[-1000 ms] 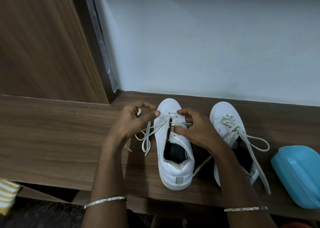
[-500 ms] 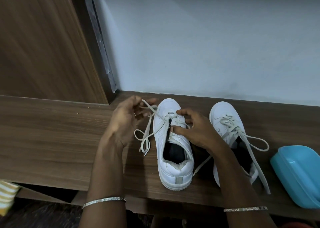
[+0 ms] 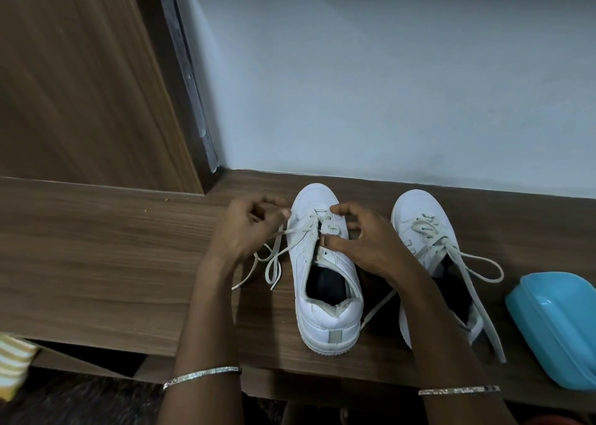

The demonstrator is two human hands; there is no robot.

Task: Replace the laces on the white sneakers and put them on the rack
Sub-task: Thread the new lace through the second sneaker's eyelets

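Since half a second ago the left hand has dropped back beside the toe, drawing the lace sideways from the sneaker; its fingers are curled and seem to pinch the lace, though the grip is hidden. Right hand pinches the eyelet flap, thumb below, forefinger above. Both stand on the desk, the second sneaker just right. Lace looks limp, flat, light: hold it near the tip, and steady the stiffer upper by its sides
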